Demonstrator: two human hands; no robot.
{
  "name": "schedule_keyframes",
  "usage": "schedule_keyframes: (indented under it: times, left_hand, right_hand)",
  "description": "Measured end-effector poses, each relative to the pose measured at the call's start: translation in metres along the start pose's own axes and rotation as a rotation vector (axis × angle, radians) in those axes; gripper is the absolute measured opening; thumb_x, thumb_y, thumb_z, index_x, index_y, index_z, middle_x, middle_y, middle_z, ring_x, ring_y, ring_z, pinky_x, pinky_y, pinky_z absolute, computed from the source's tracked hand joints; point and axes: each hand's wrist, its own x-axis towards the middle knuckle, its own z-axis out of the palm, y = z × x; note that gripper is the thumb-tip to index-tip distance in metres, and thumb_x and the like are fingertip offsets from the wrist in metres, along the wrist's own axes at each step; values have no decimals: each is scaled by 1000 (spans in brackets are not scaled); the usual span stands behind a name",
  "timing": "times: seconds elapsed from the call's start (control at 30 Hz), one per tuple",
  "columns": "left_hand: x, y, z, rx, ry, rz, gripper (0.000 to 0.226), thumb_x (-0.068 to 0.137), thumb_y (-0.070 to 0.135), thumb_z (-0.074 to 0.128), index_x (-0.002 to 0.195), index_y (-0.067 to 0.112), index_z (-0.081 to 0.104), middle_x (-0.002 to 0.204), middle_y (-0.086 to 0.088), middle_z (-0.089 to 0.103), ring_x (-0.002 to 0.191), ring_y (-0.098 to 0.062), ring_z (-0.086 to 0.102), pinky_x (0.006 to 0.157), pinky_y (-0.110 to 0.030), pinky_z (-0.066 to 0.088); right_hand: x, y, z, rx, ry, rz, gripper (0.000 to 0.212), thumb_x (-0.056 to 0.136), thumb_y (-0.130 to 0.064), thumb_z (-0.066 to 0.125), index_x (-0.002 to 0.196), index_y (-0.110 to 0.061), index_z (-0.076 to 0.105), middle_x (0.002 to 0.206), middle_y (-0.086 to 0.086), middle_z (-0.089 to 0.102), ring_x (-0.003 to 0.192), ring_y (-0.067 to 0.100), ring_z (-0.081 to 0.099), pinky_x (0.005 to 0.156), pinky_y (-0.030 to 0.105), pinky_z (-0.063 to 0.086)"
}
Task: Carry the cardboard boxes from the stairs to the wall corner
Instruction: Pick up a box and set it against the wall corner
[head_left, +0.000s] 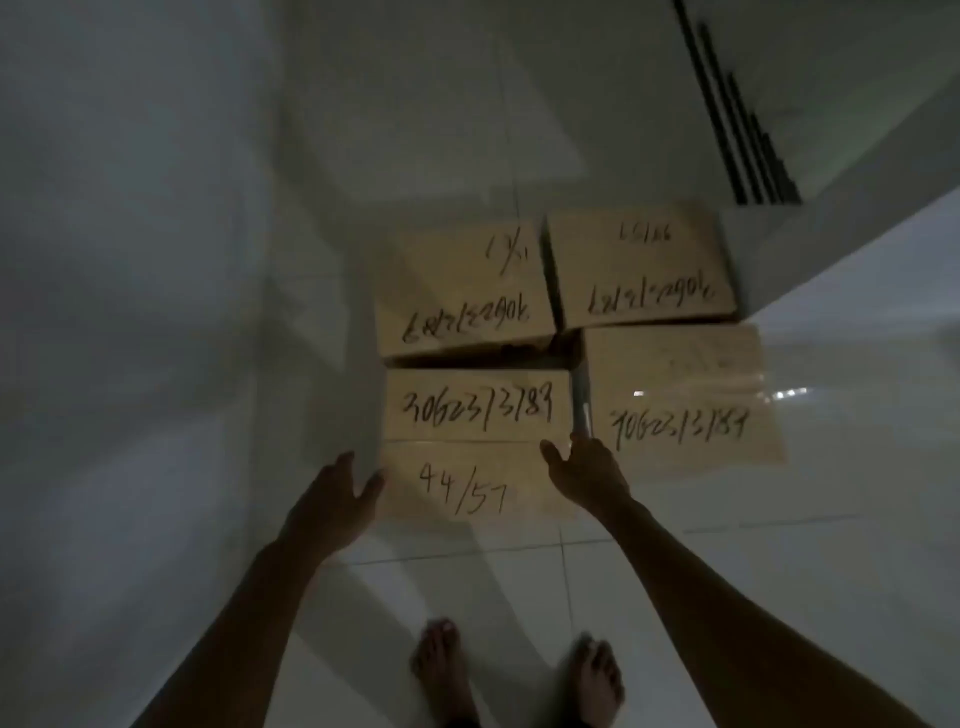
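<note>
Several tan cardboard boxes with handwritten numbers sit close together on the white tiled floor beside a wall. The nearest box (475, 415), marked 44/57, lies directly in front of me. My left hand (332, 501) hovers by its left side, fingers spread and holding nothing. My right hand (589, 475) is spread at the box's right edge, thumb over the top, in the gap to the near-right box (680, 395). Behind them lie the far-left box (462, 296) and the far-right box (639, 265).
A pale wall (130, 312) runs along the left. A white slanted ledge (841, 244) with dark bars (737, 119) above it borders the boxes on the right. My bare feet (447, 670) stand on the tiles just behind the nearest box.
</note>
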Motion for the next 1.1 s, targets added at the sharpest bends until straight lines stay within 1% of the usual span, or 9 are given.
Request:
schedule_keyframes:
  times: [0.17,0.3,0.43,0.53,0.63,0.73,0.87,0.97,1.1]
  left_hand:
    - [88,-27,61,-302,62,-135,71,92,47,53,146,7,31,146,-19,45,130,-38,47,99,-42,42]
    - [132,-44,95,-504,38,-112,100,60,85,56,135,19,49,131,-10,60,116,-33,59,92,-52,53]
    - [129,-39,102,-616,61,-159,59,78,56,68,123,20,58,111,2,62,99,-21,61,57,-25,51]
    - [107,-35,88,-643,71,-193,58,80,54,68,123,17,59,112,-2,63,102,-24,61,64,-27,53]
    - [51,-31,49,-614,143,-244,71,76,63,66,129,16,56,128,-9,62,115,-32,59,91,-41,52]
    - [-42,-12,-10,-649,191,-271,64,81,56,65,130,15,55,129,-10,61,118,-33,58,88,-35,48]
    - [-191,-2,-93,-832,228,-300,65,76,61,68,124,19,58,112,-3,65,106,-29,63,89,-50,55]
    - [-302,-2,-138,-936,315,-346,82,62,72,65,125,20,57,109,1,65,99,-25,64,85,-47,57]
    - [-428,-2,-155,-1056,476,-402,77,71,66,64,127,14,55,109,-3,63,96,-24,59,82,-40,51]
  right_hand:
    - [51,45,69,183,110,284,66,91,-55,52,128,-1,51,108,12,65,93,26,63,74,31,52]
    - [79,55,86,377,105,332,57,86,-56,61,115,-7,53,101,4,59,95,22,61,69,24,49]
    - [86,58,86,561,99,344,57,81,-45,72,126,-14,57,121,4,65,94,19,63,72,27,49]
    - [62,49,74,657,75,352,73,77,-54,72,132,-11,51,116,5,59,88,16,57,64,23,47]
    - [13,16,47,586,75,375,83,73,-63,70,133,-8,51,119,7,59,103,26,58,81,35,52]
    - [-63,-31,1,525,83,339,82,71,-67,70,130,-12,55,120,7,61,106,26,56,95,44,51]
    - [-190,-111,-78,383,61,227,76,76,-67,66,129,-13,58,111,3,59,100,23,54,90,35,48]
    - [-278,-158,-125,293,5,70,77,71,-70,67,125,-16,59,112,2,64,105,25,62,91,43,54]
    - [-373,-202,-163,156,-72,-176,64,85,-55,64,128,-9,55,106,1,57,95,20,51,84,34,46]
